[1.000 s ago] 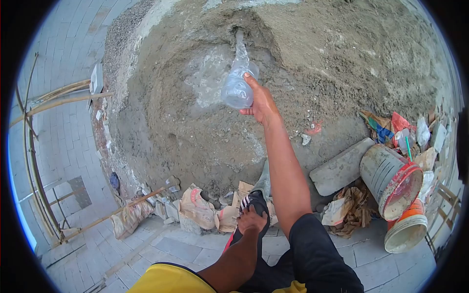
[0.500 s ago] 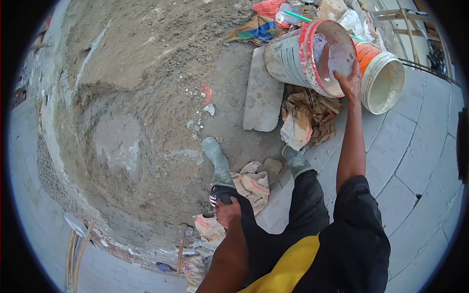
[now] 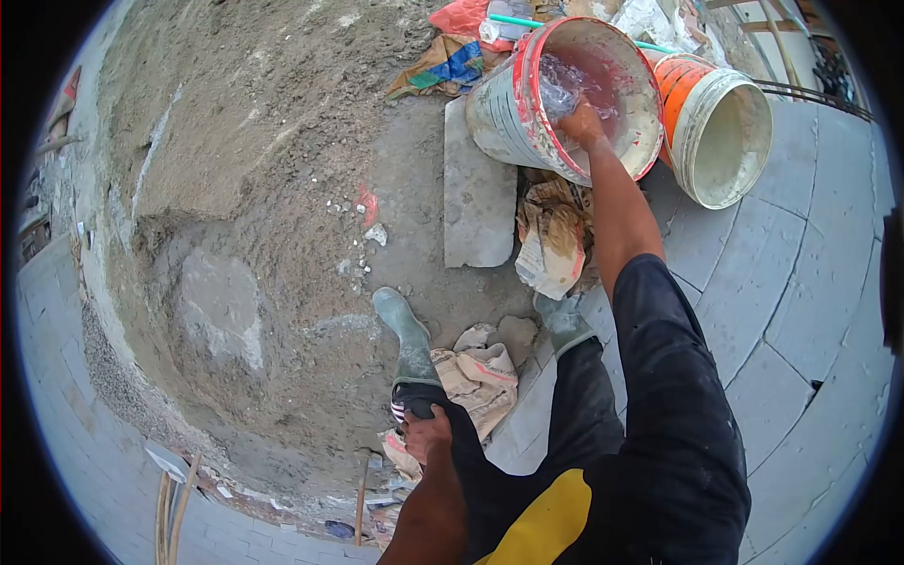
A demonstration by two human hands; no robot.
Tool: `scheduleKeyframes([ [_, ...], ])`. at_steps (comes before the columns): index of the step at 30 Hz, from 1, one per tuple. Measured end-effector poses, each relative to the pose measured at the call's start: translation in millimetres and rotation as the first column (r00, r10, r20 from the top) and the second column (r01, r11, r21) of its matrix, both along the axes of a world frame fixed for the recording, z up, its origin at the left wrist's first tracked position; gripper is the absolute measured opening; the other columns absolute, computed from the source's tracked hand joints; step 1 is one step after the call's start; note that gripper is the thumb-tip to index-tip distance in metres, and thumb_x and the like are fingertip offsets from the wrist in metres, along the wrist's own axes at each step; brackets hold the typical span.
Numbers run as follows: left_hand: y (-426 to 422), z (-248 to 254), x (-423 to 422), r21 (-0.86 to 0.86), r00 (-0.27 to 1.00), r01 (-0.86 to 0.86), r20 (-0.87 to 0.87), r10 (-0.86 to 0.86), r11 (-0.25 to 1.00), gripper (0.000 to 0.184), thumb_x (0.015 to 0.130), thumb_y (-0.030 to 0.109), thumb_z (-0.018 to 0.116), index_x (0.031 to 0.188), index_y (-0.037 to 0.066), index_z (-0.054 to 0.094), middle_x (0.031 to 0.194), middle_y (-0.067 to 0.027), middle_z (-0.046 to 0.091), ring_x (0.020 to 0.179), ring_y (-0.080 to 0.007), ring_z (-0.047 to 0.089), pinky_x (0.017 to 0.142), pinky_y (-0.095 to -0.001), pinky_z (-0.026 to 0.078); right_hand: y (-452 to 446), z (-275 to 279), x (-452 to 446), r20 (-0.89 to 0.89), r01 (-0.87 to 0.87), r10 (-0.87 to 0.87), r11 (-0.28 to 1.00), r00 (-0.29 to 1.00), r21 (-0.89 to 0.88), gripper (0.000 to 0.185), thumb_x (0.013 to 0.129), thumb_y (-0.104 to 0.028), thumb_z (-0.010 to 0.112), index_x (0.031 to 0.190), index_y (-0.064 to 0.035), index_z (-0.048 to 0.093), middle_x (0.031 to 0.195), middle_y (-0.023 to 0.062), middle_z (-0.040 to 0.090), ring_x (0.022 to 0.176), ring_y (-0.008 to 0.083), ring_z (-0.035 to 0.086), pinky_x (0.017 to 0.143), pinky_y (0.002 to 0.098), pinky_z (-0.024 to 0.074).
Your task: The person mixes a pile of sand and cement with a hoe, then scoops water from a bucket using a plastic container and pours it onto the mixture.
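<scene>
Inside a tilted white bucket [image 3: 513,118] with a red rim, my right hand [image 3: 581,124] is closed at a crumpled clear plastic bag [image 3: 557,83]. Its fingertips are partly hidden by the hand and plastic. The bucket's inner wall is smeared with red and white. My left hand [image 3: 428,431] lies flat on my left knee, over the black trouser leg, holding nothing. An orange and white bucket [image 3: 720,141], also tipped with its mouth toward me, sits just to the right.
A flat grey slab [image 3: 478,202] lies beside the bucket, near torn paper sacks [image 3: 549,250]. Wet sandy mortar [image 3: 221,297] spreads on the left. My rubber boots [image 3: 405,320] stand at its edge. Grey paving [image 3: 772,292] covers the right. Wooden handles [image 3: 176,508] lean at lower left.
My right hand has moved from the bucket's right rim inward and left to the plastic. My left hand stays on the knee. The view has shifted slightly.
</scene>
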State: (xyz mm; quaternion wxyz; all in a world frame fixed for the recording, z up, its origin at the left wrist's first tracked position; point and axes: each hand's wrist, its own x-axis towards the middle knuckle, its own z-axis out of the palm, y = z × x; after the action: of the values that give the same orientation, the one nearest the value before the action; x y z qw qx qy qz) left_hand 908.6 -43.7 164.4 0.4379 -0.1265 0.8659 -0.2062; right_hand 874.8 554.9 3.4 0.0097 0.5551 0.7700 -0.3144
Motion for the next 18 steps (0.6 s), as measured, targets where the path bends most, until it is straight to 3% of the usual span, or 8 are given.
scheduleKeyframes([
  [4,-0.8,3.3,-0.8,0.01,1.0,0.015,-0.008,-0.015,1.0,0.068,0.083,0.054,0.06,0.134,0.01,0.052,0.124,-0.0172,0.058,0.113,-0.0342,0.06,0.094,-0.0454,0.048,-12.0,45.6,0.4,-0.44,0.171,-0.251,0.962,0.862,-0.213,0.091,0.057,-0.015,0.091,0.135,0.0011,0.047,0.121,0.0138,0.061,0.112,0.0244,0.059,0.099,0.0364,0.047],
  [6,3.8,10.3,-5.9,0.024,1.0,-0.008,-0.008,0.008,1.0,0.068,0.083,0.054,0.06,0.133,0.01,0.052,0.124,-0.0172,0.058,0.113,-0.0341,0.06,0.094,-0.0455,0.047,-15.3,64.8,3.7,-0.612,0.134,-0.1,0.991,0.785,0.01,0.087,0.058,-0.015,0.091,0.133,-0.0001,0.049,0.121,0.0139,0.061,0.111,0.0242,0.06,0.097,0.0352,0.0475],
  [9,-5.2,9.7,-10.0,0.054,0.999,-0.051,-0.016,0.052,0.997,0.066,0.082,0.053,0.06,0.132,0.01,0.052,0.123,-0.017,0.059,0.113,-0.0339,0.06,0.095,-0.0454,0.047,-25.6,118.3,17.0,-0.59,0.214,0.009,0.928,0.807,0.306,0.08,0.061,-0.023,0.092,0.126,0.0056,0.054,0.116,0.0155,0.064,0.106,0.0246,0.062,0.094,0.0369,0.0491],
  [10,-13.8,4.8,-9.2,0.061,0.997,-0.083,0.009,0.083,0.995,0.065,0.082,0.053,0.06,0.131,0.01,0.054,0.123,-0.0165,0.059,0.113,-0.0336,0.06,0.095,-0.0448,0.047,-44.9,165.6,9.4,-0.327,0.174,-0.03,0.889,0.945,0.423,0.081,0.062,-0.028,0.092,0.125,0.006,0.055,0.116,0.0187,0.066,0.106,0.0281,0.064,0.091,0.0375,0.0512],
  [11,-7.6,15.2,-19.1,0.059,0.993,-0.119,0.012,0.119,0.991,0.065,0.083,0.051,0.061,0.13,0.007,0.054,0.125,-0.0172,0.059,0.114,-0.0338,0.061,0.097,-0.0438,0.047,-42.0,171.9,20.9,-0.31,0.079,0.111,0.838,0.944,0.54,0.078,0.065,-0.026,0.091,0.127,0.0055,0.056,0.117,0.0205,0.067,0.106,0.0309,0.065,0.09,0.0391,0.0533],
  [13,-22.3,10.2,-16.7,0.078,0.989,-0.147,0.022,0.146,0.986,0.066,0.082,0.053,0.059,0.13,0.008,0.053,0.125,-0.0159,0.058,0.116,-0.0304,0.059,0.099,-0.0449,0.045,-63.1,201.4,20.3,-0.381,-0.016,0.255,0.848,0.889,0.529,0.077,0.073,-0.012,0.086,0.137,0.0023,0.047,0.13,0.0195,0.059,0.116,0.0305,0.061,0.101,0.0423,0.0497],
  [16,-28.3,14.9,-21.8,0.094,0.968,-0.249,0.01,0.249,0.964,0.066,0.082,0.054,0.057,0.131,0.01,0.053,0.128,-0.0164,0.056,0.12,-0.0312,0.055,0.101,-0.0462,0.039,-114.2,213.5,-4.5,-0.271,-0.142,0.307,0.858,0.912,0.493,0.08,0.075,-0.013,0.084,0.141,0.0004,0.042,0.142,0.0187,0.049,0.127,0.0312,0.052,0.109,0.044,0.0419],
  [18,-33.0,15.4,-25.8,0.12,0.958,-0.286,0.053,0.282,0.951,0.065,0.082,0.053,0.056,0.13,0.01,0.052,0.127,-0.0161,0.056,0.12,-0.0314,0.056,0.101,-0.047,0.039,-164.3,202.7,-50.5,-0.17,-0.36,0.528,0.747,0.832,0.558,0.084,0.072,-0.01,0.082,0.144,-0.0024,0.04,0.143,0.019,0.049,0.129,0.0332,0.05,0.109,0.0457,0.0394],
])
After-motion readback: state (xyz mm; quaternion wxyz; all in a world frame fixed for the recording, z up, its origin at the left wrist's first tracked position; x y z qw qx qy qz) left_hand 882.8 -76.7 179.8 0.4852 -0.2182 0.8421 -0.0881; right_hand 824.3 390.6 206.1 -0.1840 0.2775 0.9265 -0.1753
